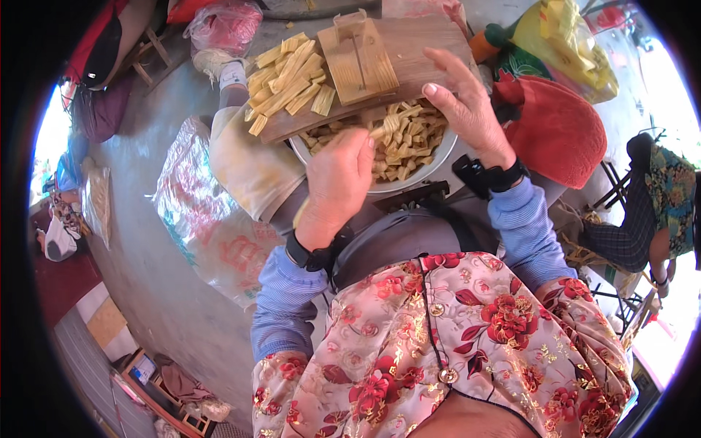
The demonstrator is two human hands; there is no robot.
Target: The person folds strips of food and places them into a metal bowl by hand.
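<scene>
Left fingers (354, 142) curled on yellow strip (387, 125); right fingers (454, 67) spread, empty, by wooden board (423, 44); grey floor (139, 219) below.

The left grip (340, 174) is curled (thumb against fingers), the right grip (476, 111) loosely spread.

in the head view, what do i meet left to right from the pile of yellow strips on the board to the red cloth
Pile of yellow strips → wooden block → right hand → red cloth.
</scene>
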